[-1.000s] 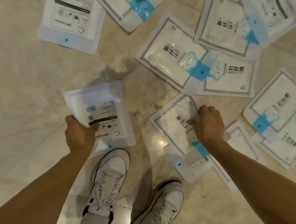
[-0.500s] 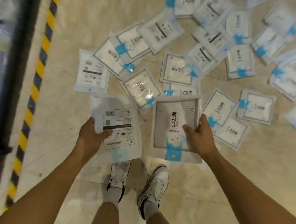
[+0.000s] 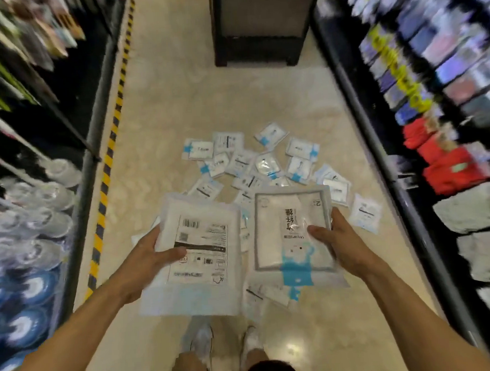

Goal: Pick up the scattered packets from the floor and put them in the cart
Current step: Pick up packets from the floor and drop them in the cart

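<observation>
Packets in both hands.
Left hand [image 3: 145,266] grips labelled packet [image 3: 197,245], right hand [image 3: 343,246] blue-printed packet [image 3: 291,228]; likely cart [image 3: 258,21] dead ahead beyond pile [image 3: 251,162].

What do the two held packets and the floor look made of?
Barcode packet, in the left hand: thin frosted plastic film, seemingly; translucent edges, printed label. Blue-tab packet, in the right hand: glossy clear film, showing glare, white contents unclear. Floor: polished beige stone or tile, judging by mottling and sheen.

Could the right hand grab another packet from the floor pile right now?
Probably not: the right hand grips a blue-marked packet, and the floor pile lies well below and ahead of it.
</observation>
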A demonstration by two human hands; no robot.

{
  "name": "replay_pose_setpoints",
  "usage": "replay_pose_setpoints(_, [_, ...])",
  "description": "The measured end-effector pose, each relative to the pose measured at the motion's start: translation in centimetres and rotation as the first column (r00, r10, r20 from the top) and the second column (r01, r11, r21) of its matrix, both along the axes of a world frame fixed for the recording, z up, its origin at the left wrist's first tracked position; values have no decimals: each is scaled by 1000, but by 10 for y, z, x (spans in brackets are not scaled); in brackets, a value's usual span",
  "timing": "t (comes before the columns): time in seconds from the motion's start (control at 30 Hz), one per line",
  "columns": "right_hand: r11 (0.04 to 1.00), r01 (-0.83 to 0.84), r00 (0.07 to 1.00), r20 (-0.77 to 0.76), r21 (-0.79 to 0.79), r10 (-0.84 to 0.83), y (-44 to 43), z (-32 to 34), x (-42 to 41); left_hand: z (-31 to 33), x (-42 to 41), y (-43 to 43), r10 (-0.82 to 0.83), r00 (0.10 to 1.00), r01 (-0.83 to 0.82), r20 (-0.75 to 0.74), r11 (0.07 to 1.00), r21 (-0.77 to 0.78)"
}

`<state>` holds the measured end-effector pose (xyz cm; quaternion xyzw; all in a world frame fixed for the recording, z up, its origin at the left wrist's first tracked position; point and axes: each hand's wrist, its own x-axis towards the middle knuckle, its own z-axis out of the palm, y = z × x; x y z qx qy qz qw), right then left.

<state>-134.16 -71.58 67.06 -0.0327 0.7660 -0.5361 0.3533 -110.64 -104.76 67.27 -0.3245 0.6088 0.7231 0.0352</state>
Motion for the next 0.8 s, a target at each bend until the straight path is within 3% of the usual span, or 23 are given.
replay_pose_setpoints(0.2, [975,207,975,-61,-79,-212,79,137,18,140,-62,41,-166,979,154,-116,982,-109])
replay_pose_setpoints(0.37, [875,454,874,-109,-169,-474,137,219,51,228,-124,60,-419,885,371,-201,898,-238])
replay_pose_setpoints(0.5, [770,619,746,-187,-158,-639,175,270,101,278,-164,95,-586,771,510,-250,803,-309])
replay_pose_setpoints(0.73, [500,844,452,-245,-194,-858,236,315,229,315,-184,203,-854,449,746,-263,520,-416])
replay_pose_setpoints(0.8, [472,860,420,-256,-192,-871,250,326,259,322,-186,227,-889,393,771,-235,457,-443])
